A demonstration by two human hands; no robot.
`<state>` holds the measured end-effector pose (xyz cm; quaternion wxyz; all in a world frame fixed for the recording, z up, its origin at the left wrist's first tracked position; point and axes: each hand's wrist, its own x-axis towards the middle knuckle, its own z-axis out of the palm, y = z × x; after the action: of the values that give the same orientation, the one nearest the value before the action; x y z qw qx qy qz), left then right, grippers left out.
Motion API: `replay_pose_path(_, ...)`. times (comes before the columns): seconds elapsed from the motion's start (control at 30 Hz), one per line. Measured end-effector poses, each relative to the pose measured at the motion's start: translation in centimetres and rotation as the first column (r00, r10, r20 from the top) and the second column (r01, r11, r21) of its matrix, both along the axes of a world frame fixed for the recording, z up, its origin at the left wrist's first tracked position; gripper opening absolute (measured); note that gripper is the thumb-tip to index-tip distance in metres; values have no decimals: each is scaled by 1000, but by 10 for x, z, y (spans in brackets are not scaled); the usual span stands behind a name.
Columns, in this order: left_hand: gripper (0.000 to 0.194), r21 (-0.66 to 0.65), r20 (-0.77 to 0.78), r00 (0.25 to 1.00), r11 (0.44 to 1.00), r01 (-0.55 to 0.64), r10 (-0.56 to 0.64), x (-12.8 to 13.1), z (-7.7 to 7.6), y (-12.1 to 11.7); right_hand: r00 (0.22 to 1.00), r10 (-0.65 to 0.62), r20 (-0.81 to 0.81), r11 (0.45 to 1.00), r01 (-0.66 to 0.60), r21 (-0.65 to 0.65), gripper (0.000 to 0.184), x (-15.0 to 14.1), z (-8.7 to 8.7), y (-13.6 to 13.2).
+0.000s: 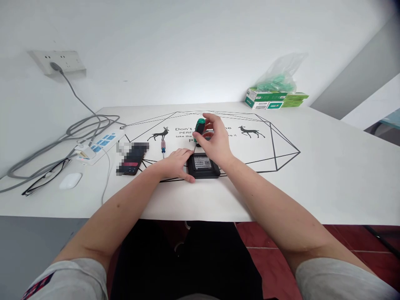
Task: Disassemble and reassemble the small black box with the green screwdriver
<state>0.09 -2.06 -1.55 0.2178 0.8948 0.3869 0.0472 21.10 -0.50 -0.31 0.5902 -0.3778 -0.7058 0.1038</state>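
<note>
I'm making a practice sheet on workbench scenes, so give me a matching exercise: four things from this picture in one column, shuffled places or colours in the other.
Things:
1. device
2. green screwdriver
3. power strip
4. boxes

Places or colours:
A. white with blue sockets
B. beneath a plastic bag
C. touched on its left side by the left hand
D. held in the right hand

Pairs: 1-C, 2-D, 3-A, 4-B

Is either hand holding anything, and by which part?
The right hand holds a screwdriver by its green-and-black handle. The left hand spans the left side of the black box; whether it grips can't be told.
</note>
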Motion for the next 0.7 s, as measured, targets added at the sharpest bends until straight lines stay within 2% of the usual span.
replay_pose_path(0.17, 128, 1, -12, 1000, 1000, -6, 6, 1, 2, -2, 1000, 16, 20, 1000, -16, -13, 55, -2, -2, 1)
replay_pose_path(0.4, 126, -7, -11, 1000, 1000, -18, 18, 2, 3, -2, 992, 106, 68, 994, -105, -9, 55, -2, 0, -4)
replay_pose_path(0.5, 125, 1, -7, 1000, 1000, -14, 14, 1, 3, -2, 991, 83, 108, 996, -86, 28, 49, 0, 1, -4)
replay_pose_path(0.7, 122, 17, -5, 1000, 1000, -3, 3, 0, 3, -2, 996, 12, 86, 999, -15, 36, 49, 2, 0, 0)
